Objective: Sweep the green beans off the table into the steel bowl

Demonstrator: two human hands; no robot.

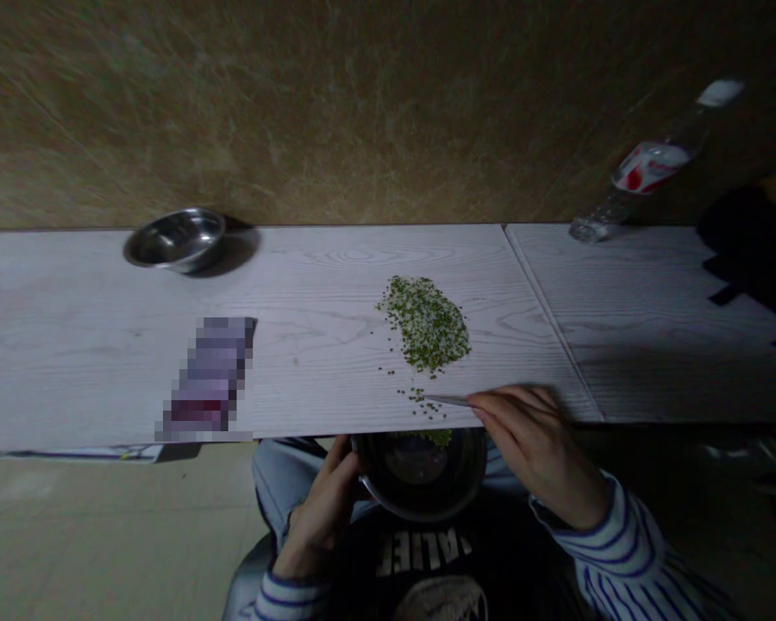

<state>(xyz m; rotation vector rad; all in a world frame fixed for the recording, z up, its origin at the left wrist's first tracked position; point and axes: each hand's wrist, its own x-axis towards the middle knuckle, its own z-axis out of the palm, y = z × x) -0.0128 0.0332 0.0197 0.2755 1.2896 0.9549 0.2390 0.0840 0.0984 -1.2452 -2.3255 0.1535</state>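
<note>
A pile of small green beans mixed with white grains (430,328) lies on the pale wooden counter. Several loose green beans (420,397) are scattered between it and the front edge. My right hand (534,440) pinches a pair of slim metal tweezers (446,399), their tips among these loose beans. Below the edge, my left hand (336,496) grips the left rim of a metal bowl (420,509) above my lap. Some green beans show inside the bowl, and the counter hides its far part.
Against the wall at the back left stands another metal bowl (178,246). A pixelated flat object (207,375) lies at the front left. To the right are a clear plastic bottle (650,168) with a white cap and some dark cloth (756,250). A seam (549,315) crosses the counter.
</note>
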